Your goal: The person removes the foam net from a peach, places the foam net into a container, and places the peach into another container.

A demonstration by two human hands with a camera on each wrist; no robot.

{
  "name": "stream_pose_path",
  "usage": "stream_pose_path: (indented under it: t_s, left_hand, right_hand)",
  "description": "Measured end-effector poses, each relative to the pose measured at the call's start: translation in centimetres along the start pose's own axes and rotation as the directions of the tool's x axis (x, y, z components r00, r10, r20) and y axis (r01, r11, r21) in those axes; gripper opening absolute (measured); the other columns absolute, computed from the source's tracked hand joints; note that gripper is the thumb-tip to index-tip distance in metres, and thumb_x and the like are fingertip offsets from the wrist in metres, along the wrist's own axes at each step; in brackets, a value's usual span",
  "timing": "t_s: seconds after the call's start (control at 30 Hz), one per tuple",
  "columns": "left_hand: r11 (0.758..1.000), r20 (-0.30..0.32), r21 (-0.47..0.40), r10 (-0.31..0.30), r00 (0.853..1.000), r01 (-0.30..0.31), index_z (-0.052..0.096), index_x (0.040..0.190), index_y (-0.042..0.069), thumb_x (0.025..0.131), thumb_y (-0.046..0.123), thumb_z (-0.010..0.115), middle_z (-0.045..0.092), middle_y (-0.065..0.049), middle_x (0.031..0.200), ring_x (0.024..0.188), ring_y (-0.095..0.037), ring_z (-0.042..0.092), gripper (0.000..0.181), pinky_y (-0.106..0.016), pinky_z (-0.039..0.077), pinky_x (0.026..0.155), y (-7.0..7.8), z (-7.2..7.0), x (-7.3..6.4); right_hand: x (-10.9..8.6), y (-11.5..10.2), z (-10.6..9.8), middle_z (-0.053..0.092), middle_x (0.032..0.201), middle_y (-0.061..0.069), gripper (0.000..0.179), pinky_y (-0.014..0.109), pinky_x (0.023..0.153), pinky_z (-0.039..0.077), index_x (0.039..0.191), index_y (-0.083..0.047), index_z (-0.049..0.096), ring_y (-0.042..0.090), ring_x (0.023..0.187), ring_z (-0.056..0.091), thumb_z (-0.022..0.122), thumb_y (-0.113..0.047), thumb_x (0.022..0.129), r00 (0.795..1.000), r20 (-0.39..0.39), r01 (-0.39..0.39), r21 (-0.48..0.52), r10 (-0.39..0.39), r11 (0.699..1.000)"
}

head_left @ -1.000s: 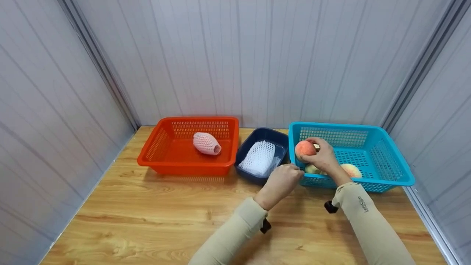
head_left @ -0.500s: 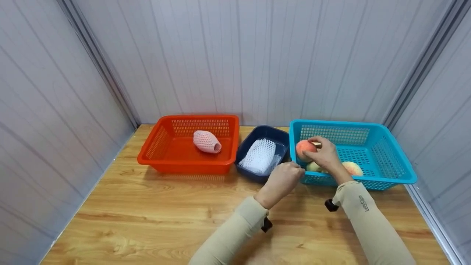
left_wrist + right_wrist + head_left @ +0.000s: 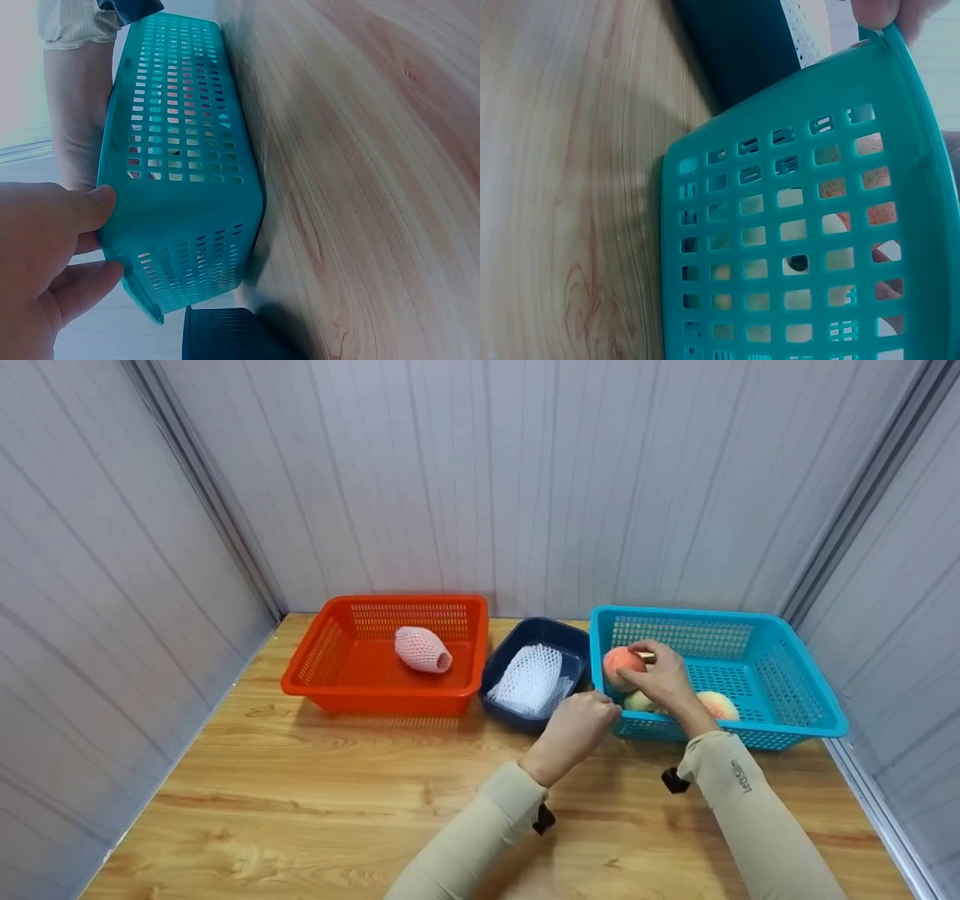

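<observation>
I have the right hand (image 3: 663, 679), its fingers clamped on a peach (image 3: 619, 666) by the blue basket's (image 3: 720, 636) left edge; the left hand (image 3: 576, 726) pinches the basket's front-left corner.

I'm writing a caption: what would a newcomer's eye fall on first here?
Probably the orange-red basket at the left, with one pinkish foam-netted item lying inside. Next, the turquoise basket at the right, where the right hand grips a reddish peach and the left hand holds its near left corner. Between the baskets, a navy tray holds white netting.
</observation>
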State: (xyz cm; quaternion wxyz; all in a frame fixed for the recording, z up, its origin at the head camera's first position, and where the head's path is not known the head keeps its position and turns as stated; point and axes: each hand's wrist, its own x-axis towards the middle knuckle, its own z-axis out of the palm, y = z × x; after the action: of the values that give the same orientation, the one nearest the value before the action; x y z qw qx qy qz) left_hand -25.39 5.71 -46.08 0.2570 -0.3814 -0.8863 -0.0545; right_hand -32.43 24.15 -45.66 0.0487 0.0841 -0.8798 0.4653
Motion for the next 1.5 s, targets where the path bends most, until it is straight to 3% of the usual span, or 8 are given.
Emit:
stream_pose_path:
  t_s: [0.43, 0.57, 0.87, 1.03, 1.13, 1.23, 1.37, 1.5]
  left_hand:
    - [1.000, -0.007, -0.001, -0.022, 1.000, 0.022, 0.074, 0.084, 0.018, 0.086, 0.002, 0.068, 0.065, 0.004, 0.077, 0.073, -0.010, 0.063, 0.017, -0.023, 0.053, 0.063, 0.0, 0.2, -0.2]
    - [0.999, -0.020, -0.023, -0.029, 0.999, 0.029, 0.074, 0.083, 0.017, 0.088, 0.002, 0.066, 0.065, 0.004, 0.077, 0.073, -0.010, 0.063, 0.018, -0.023, 0.053, 0.064, 0.0, 0.2, -0.2]
    - [0.997, -0.018, -0.038, -0.063, 0.998, 0.062, 0.076, 0.085, 0.015, 0.088, 0.008, 0.068, 0.066, 0.002, 0.079, 0.074, -0.011, 0.062, 0.011, -0.023, 0.053, 0.065, 0.3, 0.1, -0.3]
    - [0.998, -0.014, 0.046, -0.046, 0.999, 0.046, 0.073, 0.094, 0.013, 0.090, 0.016, 0.065, 0.065, 0.001, 0.086, 0.081, -0.015, 0.059, 0.009, -0.026, 0.050, 0.062, 0.7, -0.7, -0.8]
    - [0.995, -0.040, 0.092, -0.041, 0.998, 0.044, 0.070, 0.095, 0.015, 0.090, 0.022, 0.064, 0.065, 0.001, 0.088, 0.082, -0.018, 0.059, 0.011, -0.029, 0.047, 0.057, 0.6, -1.7, -1.7]
    - [0.992, -0.059, 0.119, -0.045, 0.997, 0.052, 0.069, 0.088, 0.018, 0.086, 0.028, 0.068, 0.065, 0.002, 0.084, 0.074, -0.017, 0.059, 0.010, -0.030, 0.045, 0.054, 0.6, -2.9, -3.5]
    - [0.988, -0.041, 0.150, -0.042, 0.998, 0.048, 0.068, 0.079, 0.021, 0.082, 0.034, 0.072, 0.062, 0.005, 0.073, 0.062, -0.017, 0.055, 0.015, -0.030, 0.040, 0.050, 0.4, -4.9, -6.7]
    - [0.991, 0.001, 0.129, -0.047, 0.999, 0.047, 0.068, 0.077, 0.021, 0.081, 0.036, 0.074, 0.062, 0.006, 0.071, 0.062, -0.017, 0.057, 0.017, -0.030, 0.042, 0.053, -0.2, -6.8, -9.9]
  right_hand:
    - [0.1, 0.1, 0.3, 0.054, 0.128, 0.018, 0.046, 0.048, 0.089, 0.050, 0.125, -0.003, 0.057, 0.037, 0.116, 0.053, 0.073, -0.024, 0.087, 0.999, -0.011, 0.045, -0.024, -0.045, 0.999]
    - [0.1, 0.0, 0.4, 0.055, 0.126, 0.019, 0.045, 0.049, 0.086, 0.050, 0.125, -0.001, 0.057, 0.038, 0.114, 0.053, 0.073, -0.021, 0.087, 0.993, -0.065, 0.097, -0.054, -0.100, 0.994]
    - [-1.4, -1.4, 0.3, 0.067, 0.106, 0.015, 0.021, 0.051, 0.081, 0.050, 0.105, -0.001, 0.068, 0.032, 0.099, 0.061, 0.070, -0.014, 0.089, 0.922, -0.231, 0.301, -0.079, -0.311, 0.950]
    - [-3.0, -3.1, -0.5, 0.071, 0.087, 0.002, 0.010, 0.030, 0.069, 0.052, 0.095, -0.004, 0.072, 0.016, 0.077, 0.064, 0.071, -0.010, 0.088, 0.888, -0.265, 0.360, -0.105, -0.375, 0.927]
    - [-3.7, -4.1, -0.9, 0.069, 0.076, -0.003, 0.005, 0.017, 0.056, 0.047, 0.090, -0.006, 0.073, 0.011, 0.062, 0.060, 0.074, -0.006, 0.085, 0.861, -0.266, 0.422, -0.100, -0.433, 0.901]
    - [-4.7, -4.7, -0.9, 0.066, 0.069, -0.006, 0.005, 0.015, 0.050, 0.043, 0.086, -0.009, 0.073, 0.010, 0.053, 0.056, 0.075, -0.005, 0.083, 0.837, -0.249, 0.482, -0.086, -0.487, 0.872]
    - [-6.3, -4.9, -0.6, 0.056, 0.060, -0.011, 0.006, 0.016, 0.046, 0.039, 0.085, -0.012, 0.072, 0.008, 0.048, 0.048, 0.075, -0.007, 0.084, 0.834, -0.191, 0.513, -0.081, -0.518, 0.855]
    - [-7.8, -4.6, -0.7, 0.045, 0.054, -0.014, 0.011, 0.019, 0.042, 0.032, 0.084, -0.016, 0.072, 0.006, 0.044, 0.039, 0.076, -0.006, 0.083, 0.834, -0.146, 0.525, -0.083, -0.532, 0.847]
